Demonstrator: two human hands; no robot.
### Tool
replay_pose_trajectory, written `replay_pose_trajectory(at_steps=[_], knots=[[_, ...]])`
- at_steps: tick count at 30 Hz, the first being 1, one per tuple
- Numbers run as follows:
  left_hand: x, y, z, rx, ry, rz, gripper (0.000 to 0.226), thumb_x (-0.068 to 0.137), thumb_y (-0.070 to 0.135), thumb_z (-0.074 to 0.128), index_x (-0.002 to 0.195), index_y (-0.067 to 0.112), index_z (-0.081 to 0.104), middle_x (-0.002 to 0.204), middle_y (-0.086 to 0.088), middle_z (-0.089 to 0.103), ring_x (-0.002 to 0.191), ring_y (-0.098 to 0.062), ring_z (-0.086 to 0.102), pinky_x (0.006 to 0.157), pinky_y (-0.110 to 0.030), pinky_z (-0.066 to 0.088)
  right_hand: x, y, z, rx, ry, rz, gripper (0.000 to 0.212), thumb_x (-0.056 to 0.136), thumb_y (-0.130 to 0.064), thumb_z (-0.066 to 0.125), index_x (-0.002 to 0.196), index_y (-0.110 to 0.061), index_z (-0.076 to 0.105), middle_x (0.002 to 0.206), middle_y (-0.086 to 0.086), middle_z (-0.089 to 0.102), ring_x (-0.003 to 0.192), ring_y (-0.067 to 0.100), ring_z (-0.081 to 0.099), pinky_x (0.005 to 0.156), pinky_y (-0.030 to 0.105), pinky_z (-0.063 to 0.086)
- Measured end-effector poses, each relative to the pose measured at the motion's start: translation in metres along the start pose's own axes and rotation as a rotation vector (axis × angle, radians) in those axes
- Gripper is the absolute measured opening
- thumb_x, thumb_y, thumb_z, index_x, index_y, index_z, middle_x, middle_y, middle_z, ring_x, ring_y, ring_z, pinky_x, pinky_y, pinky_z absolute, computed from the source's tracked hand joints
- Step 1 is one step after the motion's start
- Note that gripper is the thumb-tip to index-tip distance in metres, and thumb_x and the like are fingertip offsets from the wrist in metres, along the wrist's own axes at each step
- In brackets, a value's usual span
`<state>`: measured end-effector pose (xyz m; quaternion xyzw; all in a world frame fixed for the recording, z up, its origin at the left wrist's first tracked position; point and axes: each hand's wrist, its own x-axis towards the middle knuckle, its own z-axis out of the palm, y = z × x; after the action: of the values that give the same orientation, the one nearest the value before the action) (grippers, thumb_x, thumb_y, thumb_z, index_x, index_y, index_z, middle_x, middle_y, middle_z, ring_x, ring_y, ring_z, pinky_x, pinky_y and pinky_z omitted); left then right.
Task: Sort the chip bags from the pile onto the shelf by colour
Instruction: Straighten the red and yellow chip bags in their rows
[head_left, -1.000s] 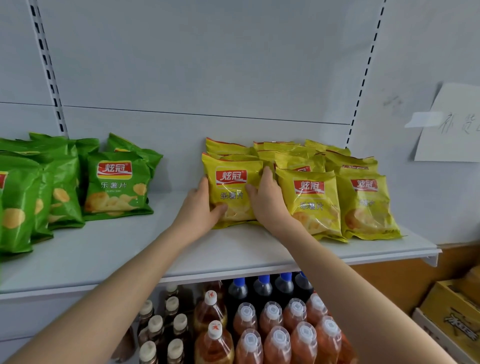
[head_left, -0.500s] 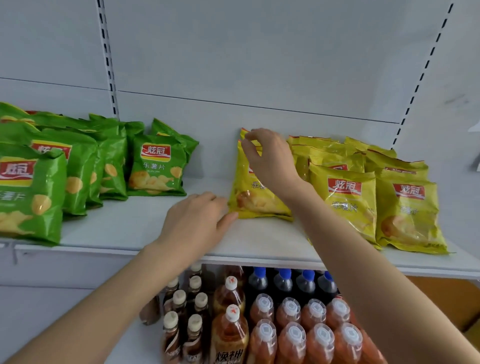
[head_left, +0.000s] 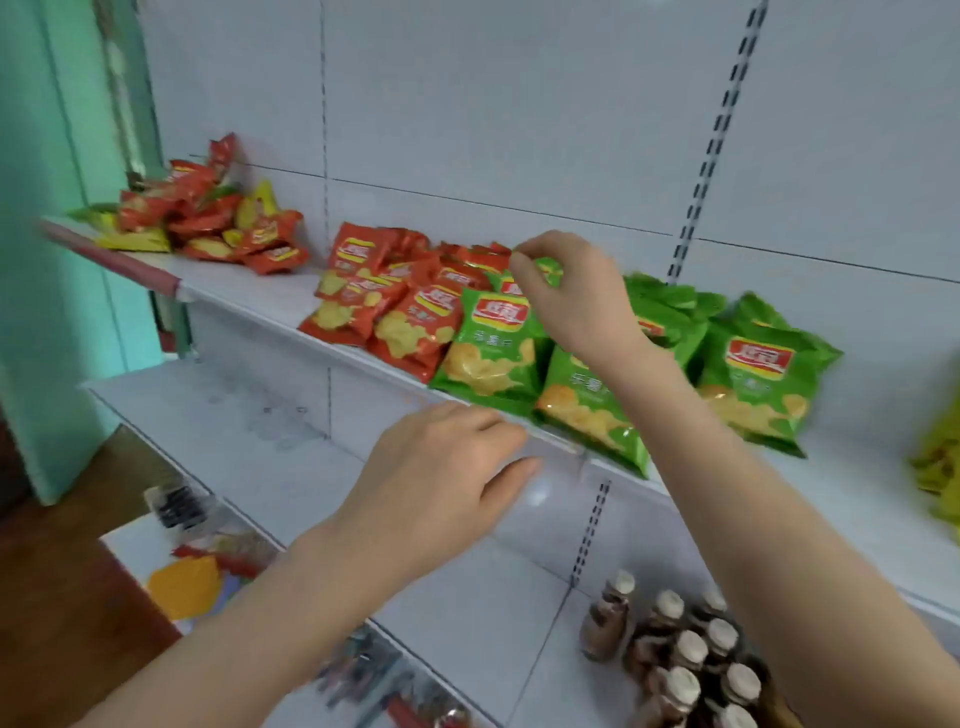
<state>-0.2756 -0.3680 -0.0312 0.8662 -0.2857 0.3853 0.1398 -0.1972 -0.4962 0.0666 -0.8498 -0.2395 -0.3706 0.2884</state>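
Right forearm extends up from 5 o'clock. The right hand (head_left: 571, 296) hangs over the green chip bags (head_left: 491, 348) at centre, fingers curled at a bag's top edge; whether they grip it is unclear. The left hand (head_left: 441, 478) hovers palm down, fingers loosely straight, by the shelf (head_left: 244, 293) edge. The mixed pile (head_left: 208, 223) lies at 10 o'clock.

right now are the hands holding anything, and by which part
Left hand holds nothing. Right hand is curled at the top edge of a green chip bag; whether it really pinches it cannot be told.

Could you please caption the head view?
Right hand at green plastic chip bags on the white metal shelf; left hand open below.
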Motion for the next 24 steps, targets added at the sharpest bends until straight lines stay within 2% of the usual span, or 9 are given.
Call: replay_pose_trajectory(at_steps=[5,9,14,18,24], knots=[[-0.054,-0.133,-0.061,0.211,0.024,-0.097,0.039,0.083,0.036,0.044,0.071,0.011,0.071,0.067,-0.004,0.067,0.059,-0.025,0.064,0.047,-0.03,0.052,0.038,-0.084,0.114,0.117,-0.045,-0.08,0.02,0.091,-0.016,0.054,0.098,-0.003,0.068,0.1,0.01,0.069,0.097,0.023,0.06,0.075,0.021,0.034],[-0.082,-0.206,-0.088,0.241,0.042,-0.128,0.039,0.084,0.037,0.043,0.075,0.011,0.071,0.069,-0.004,0.068,0.061,-0.026,0.064,0.047,-0.034,0.053,0.069,-0.127,0.186,0.146,-0.104,-0.076,0.022,0.092,-0.017,0.053,0.103,-0.003,0.067,0.105,0.008,0.068,0.095,0.02,0.059,0.073,0.018,0.031],[-0.103,-0.289,-0.101,0.257,0.045,-0.174,0.04,0.086,0.037,0.043,0.08,0.011,0.072,0.072,-0.004,0.069,0.064,-0.026,0.066,0.046,-0.035,0.054,0.107,-0.159,0.278,0.195,-0.192,-0.088,0.024,0.094,-0.018,0.052,0.105,-0.004,0.066,0.111,0.008,0.066,0.104,0.021,0.057,0.071,0.019,0.031],[-0.116,-0.364,-0.102,0.32,0.032,-0.197,0.042,0.085,0.039,0.041,0.079,0.013,0.073,0.069,-0.002,0.068,0.06,-0.022,0.065,0.041,-0.031,0.052,0.141,-0.176,0.365,0.249,-0.237,-0.098,0.024,0.093,-0.02,0.052,0.106,-0.005,0.066,0.111,0.008,0.066,0.106,0.021,0.057,0.081,0.022,0.036],[-0.102,-0.499,-0.092,0.411,-0.001,-0.227,0.042,0.084,0.039,0.038,0.074,0.016,0.072,0.065,0.001,0.067,0.057,-0.019,0.064,0.039,-0.027,0.049,0.22,-0.19,0.487,0.305,-0.253,-0.102,0.025,0.093,-0.019,0.053,0.108,-0.003,0.066,0.112,0.008,0.067,0.106,0.021,0.058,0.072,0.015,0.032]])
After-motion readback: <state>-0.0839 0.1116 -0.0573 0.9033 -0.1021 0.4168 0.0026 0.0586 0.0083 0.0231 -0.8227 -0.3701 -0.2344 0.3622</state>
